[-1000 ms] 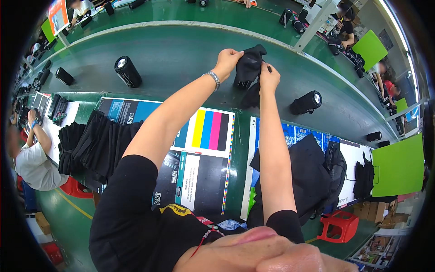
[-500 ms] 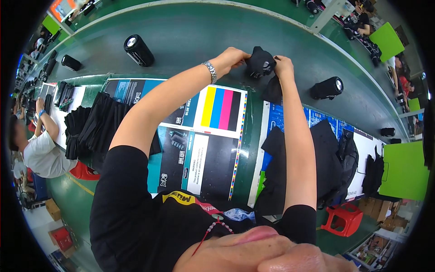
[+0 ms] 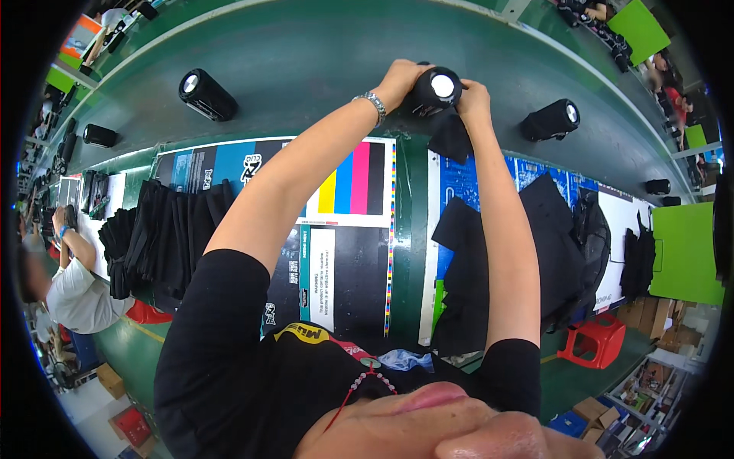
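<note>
A person's bare hands meet around a black cylindrical speaker [image 3: 442,89] above a dark green conveyor belt [image 3: 306,83], its pale round end turned toward the viewer; whether its far end touches the belt cannot be told. The left hand [image 3: 401,82], a metal bracelet [image 3: 375,108] at its wrist, has its grip clamped on the speaker's left side, fingers partly hidden behind. The right hand [image 3: 473,102] touches the right edge; whether its grip is clamped there cannot be told. A black cloth piece [image 3: 451,139] lies just below, at the belt's near edge. Another black speaker [image 3: 208,96] lies well to the left, a third [image 3: 550,121] to the right. On the counter [image 3: 410,252], stacked black fabric [image 3: 164,237] sits to the left of a printed sheet [image 3: 352,283] with colour bars, and a black cloth pile [image 3: 512,268] to its right. At far left, a co-worker [image 3: 84,298] in a white shirt sits beside the counter.
</note>
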`<state>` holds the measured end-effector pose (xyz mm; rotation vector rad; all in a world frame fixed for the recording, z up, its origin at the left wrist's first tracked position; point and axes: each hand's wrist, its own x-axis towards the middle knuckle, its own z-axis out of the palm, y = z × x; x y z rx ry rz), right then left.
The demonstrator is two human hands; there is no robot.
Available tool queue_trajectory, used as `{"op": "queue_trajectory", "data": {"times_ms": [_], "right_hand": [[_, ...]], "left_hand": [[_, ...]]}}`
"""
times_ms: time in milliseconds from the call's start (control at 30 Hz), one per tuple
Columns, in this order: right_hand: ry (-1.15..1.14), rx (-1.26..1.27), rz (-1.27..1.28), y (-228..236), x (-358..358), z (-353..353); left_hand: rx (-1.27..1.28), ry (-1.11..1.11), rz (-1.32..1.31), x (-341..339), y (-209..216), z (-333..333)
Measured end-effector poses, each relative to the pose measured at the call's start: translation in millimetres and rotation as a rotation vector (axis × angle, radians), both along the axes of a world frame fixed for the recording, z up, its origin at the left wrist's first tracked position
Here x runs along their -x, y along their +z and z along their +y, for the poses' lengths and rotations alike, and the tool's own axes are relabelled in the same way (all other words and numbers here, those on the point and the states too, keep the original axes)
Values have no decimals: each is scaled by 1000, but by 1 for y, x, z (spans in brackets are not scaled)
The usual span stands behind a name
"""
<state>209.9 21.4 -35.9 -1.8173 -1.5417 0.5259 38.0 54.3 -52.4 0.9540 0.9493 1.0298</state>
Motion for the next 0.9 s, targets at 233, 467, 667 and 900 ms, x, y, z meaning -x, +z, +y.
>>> {"op": "queue_trajectory", "data": {"times_ms": [233, 467, 667, 900], "right_hand": [[-97, 59, -157, -12, 7, -6], [-100, 130, -223, -14, -3, 2], [109, 38, 373, 4, 26, -11], [281, -211, 475, 47, 63, -96]], "left_hand": [[-976, 199, 1270, -6, -85, 41], [-886, 507, 747, -19, -38, 20], [32, 216, -273, -4, 38, -20], [-34, 85, -542, 15, 105, -70]]}}
